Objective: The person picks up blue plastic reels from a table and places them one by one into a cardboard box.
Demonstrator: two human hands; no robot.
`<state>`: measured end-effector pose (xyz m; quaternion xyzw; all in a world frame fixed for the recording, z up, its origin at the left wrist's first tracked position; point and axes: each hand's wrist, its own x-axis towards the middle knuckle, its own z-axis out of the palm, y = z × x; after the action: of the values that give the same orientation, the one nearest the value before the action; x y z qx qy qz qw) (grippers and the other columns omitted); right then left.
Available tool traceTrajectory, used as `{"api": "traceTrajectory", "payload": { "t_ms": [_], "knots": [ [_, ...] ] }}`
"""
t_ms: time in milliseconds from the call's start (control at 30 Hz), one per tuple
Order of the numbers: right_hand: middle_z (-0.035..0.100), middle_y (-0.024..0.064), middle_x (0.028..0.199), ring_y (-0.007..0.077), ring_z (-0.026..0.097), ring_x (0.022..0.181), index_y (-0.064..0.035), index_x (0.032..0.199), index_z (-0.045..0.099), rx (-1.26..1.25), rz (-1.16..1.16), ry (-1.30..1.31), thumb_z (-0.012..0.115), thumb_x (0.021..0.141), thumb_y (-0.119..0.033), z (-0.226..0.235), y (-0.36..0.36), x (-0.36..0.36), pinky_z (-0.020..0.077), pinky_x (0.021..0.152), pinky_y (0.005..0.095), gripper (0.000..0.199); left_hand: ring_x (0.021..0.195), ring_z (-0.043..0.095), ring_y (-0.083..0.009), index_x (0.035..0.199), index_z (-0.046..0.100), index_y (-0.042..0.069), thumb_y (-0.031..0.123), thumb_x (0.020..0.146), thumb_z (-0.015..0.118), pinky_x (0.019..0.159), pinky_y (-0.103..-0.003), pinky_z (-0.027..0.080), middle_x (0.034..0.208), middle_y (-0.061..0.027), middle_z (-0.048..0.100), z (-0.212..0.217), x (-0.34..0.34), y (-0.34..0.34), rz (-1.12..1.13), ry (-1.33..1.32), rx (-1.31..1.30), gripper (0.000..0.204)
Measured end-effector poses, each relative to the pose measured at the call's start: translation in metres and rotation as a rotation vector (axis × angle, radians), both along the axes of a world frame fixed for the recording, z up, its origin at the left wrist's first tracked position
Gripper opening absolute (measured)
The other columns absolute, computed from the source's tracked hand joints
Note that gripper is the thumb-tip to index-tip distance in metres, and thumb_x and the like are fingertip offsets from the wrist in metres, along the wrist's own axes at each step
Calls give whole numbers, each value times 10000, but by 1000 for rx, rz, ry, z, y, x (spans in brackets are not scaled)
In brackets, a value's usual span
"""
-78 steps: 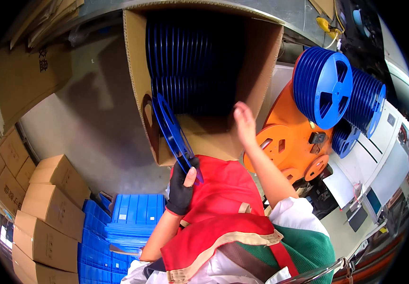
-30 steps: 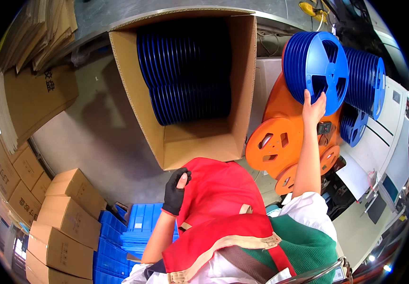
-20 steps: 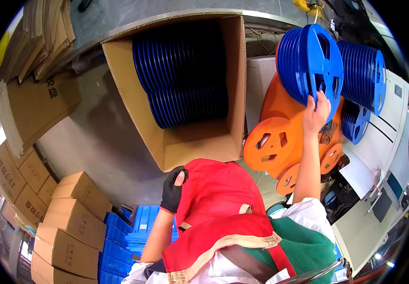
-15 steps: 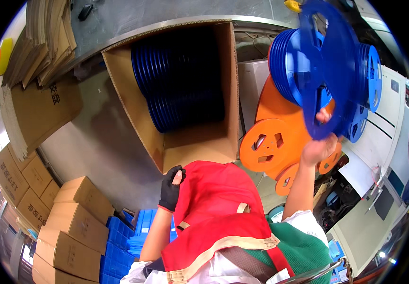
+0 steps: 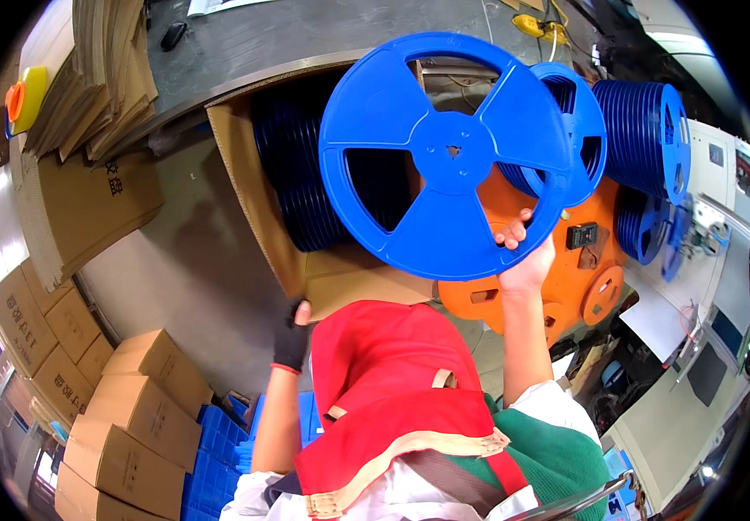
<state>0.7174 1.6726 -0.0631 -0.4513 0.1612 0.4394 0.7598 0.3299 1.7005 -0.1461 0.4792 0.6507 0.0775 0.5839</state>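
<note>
A large blue plastic reel disc [image 5: 453, 149], with three cut-out windows and a small hub hole, hangs tilted over the open cardboard box [image 5: 249, 187]. My bare right hand [image 5: 527, 252] grips its lower right rim, with fingertips showing through a window. Inside the box, rows of dark blue reels [image 5: 292, 178] stand on edge, partly hidden behind the disc. By the box's near left corner is my left hand [image 5: 290, 337], in a black glove with the thumb bare. Its fingers look curled in and nothing shows in them; whether it touches the box is unclear.
Blue reels [image 5: 640, 135] are stacked on their sides at the right, above orange discs [image 5: 596, 204] with a small black object on them. A grey worktop [image 5: 305, 30] spans the back. Flattened cardboard [image 5: 84, 78] and closed cartons [image 5: 132, 434] stand at the left, near blue crates [image 5: 214, 451].
My right hand has brought the blue reel disc leftward from the reel stacks to over the box, turning its face toward me. My left hand has shifted slightly left.
</note>
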Motion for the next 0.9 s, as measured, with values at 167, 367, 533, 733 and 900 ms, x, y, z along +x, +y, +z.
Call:
{"api": "traceTrajectory", "payload": {
  "t_ms": [167, 367, 533, 733, 900],
  "knots": [
    [420, -5, 577, 127, 421, 496, -88, 837, 492, -98, -34, 73, 306, 928, -326, -13, -17, -19, 411, 583, 291, 316, 1011, 540, -321, 1113, 515, -25, 492, 847, 493, 875, -365, 404, 1047, -213, 576, -36, -24, 95, -183, 338, 261, 582],
    [422, -2, 548, 130, 420, 454, -96, 807, 505, -263, -66, 34, 333, 900, -350, -23, -44, -55, 416, 533, 303, 320, 913, 558, -391, 937, 604, -6, 650, 774, 442, 814, -410, 430, 948, -224, 604, -43, 36, 240, -578, 633, 116, 695],
    [421, 5, 489, 150, 439, 431, -111, 784, 504, -188, -98, 163, 324, 895, -427, -41, -78, -86, 413, 524, 326, 380, 944, 569, -373, 928, 639, 7, 500, 811, 455, 819, -421, 445, 974, -241, 595, -70, 58, 264, -601, 853, 251, 539],
    [450, 21, 506, 164, 462, 452, -97, 800, 521, -242, -75, 187, 337, 886, -440, -56, -100, -111, 415, 543, 339, 398, 890, 577, -390, 870, 637, -25, 479, 814, 453, 787, -436, 447, 887, -256, 601, -78, 35, 253, -662, 736, 261, 540],
    [466, 44, 513, 174, 462, 445, -74, 825, 514, -332, 88, 114, 308, 900, -516, -72, -104, -102, 411, 519, 344, 494, 830, 584, -401, 802, 639, -29, 486, 814, 449, 744, -451, 454, 816, -254, 606, -81, -12, 211, -607, 730, 297, 549]
  ]
}}
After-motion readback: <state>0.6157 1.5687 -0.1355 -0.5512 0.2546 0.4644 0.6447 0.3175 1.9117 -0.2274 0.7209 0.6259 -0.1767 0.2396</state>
